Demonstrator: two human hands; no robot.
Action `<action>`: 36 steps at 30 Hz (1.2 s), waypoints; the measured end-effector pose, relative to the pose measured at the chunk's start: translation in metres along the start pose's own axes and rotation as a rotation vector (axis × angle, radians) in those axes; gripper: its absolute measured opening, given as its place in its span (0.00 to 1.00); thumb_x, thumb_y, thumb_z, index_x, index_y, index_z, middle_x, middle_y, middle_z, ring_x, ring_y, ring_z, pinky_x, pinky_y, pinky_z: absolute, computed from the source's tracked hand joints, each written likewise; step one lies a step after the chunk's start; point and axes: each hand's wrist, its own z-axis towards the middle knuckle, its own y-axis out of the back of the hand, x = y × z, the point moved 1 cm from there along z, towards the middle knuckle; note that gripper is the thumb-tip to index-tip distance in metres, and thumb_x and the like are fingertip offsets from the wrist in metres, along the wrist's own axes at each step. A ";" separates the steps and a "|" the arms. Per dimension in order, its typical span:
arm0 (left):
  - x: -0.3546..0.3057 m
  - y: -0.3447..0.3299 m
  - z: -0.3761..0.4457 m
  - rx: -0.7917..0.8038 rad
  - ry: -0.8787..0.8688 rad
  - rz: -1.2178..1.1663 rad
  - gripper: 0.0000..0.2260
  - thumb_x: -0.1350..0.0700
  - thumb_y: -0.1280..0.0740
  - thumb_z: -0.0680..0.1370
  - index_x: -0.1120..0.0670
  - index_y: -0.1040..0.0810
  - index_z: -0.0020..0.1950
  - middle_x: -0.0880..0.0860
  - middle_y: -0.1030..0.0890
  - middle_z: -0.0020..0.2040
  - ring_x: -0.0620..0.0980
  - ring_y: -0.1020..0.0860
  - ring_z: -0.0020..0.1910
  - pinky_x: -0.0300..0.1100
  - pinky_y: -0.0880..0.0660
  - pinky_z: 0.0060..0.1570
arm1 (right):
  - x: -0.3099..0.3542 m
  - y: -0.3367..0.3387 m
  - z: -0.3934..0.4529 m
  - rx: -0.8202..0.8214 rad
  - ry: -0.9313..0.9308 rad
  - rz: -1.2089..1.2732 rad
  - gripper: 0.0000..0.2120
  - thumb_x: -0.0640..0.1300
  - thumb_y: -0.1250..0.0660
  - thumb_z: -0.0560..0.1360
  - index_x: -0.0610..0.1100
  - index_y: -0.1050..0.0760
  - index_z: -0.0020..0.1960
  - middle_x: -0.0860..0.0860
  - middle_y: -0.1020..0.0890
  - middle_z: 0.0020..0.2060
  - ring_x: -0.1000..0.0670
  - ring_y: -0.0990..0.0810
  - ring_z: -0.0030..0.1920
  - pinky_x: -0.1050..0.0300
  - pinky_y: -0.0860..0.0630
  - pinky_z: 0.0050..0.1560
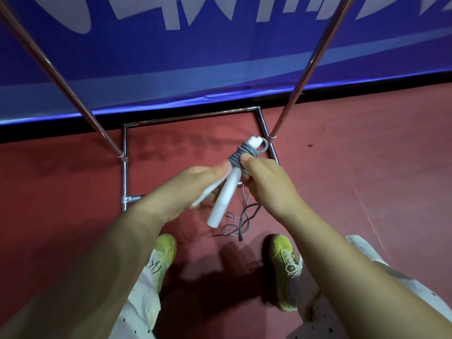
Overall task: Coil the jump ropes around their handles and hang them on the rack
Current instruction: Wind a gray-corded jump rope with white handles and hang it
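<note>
The left hand (195, 182) grips the two white handles (223, 196) of the jump rope, which sit together between both hands, their free ends slanting down toward the person. Grey cord (241, 152) is coiled tightly around the handles' far ends, just beyond the fingertips. The right hand (266, 178) pinches that coil, thumb on top. Below the right hand, the loose remainder of the cord (241, 221) trails in loops on the red floor (367, 167). The metal rack (190, 118) stands beyond the hands.
</note>
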 end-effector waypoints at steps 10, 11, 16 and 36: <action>-0.005 -0.019 -0.008 0.360 0.194 -0.507 0.30 0.32 0.46 0.67 0.59 0.24 0.37 0.55 0.28 0.28 0.52 0.29 0.23 0.38 0.30 0.25 | -0.004 0.005 0.003 0.051 0.030 0.082 0.22 0.62 0.47 0.73 0.48 0.27 0.31 0.57 0.31 0.26 0.55 0.34 0.30 0.55 0.38 0.35; -0.005 -0.019 -0.007 0.282 0.143 -0.437 0.29 0.33 0.45 0.68 0.59 0.25 0.39 0.56 0.28 0.27 0.52 0.30 0.23 0.38 0.31 0.25 | -0.005 0.006 0.003 0.051 0.045 -0.004 0.24 0.62 0.48 0.76 0.46 0.27 0.35 0.56 0.29 0.28 0.56 0.32 0.31 0.55 0.36 0.37; 0.004 -0.017 -0.001 -0.040 0.008 -0.082 0.26 0.36 0.44 0.76 0.59 0.25 0.41 0.57 0.26 0.29 0.54 0.28 0.26 0.42 0.29 0.30 | 0.002 0.006 0.002 0.057 0.063 -0.317 0.24 0.53 0.53 0.83 0.39 0.29 0.39 0.54 0.32 0.30 0.56 0.34 0.30 0.56 0.36 0.36; -0.002 0.001 -0.005 0.304 -0.122 -0.520 0.26 0.36 0.43 0.71 0.53 0.26 0.58 0.57 0.26 0.29 0.54 0.28 0.24 0.42 0.28 0.27 | -0.014 0.027 0.001 0.885 -0.381 0.620 0.19 0.58 0.34 0.74 0.41 0.18 0.46 0.48 0.20 0.32 0.53 0.20 0.31 0.61 0.23 0.23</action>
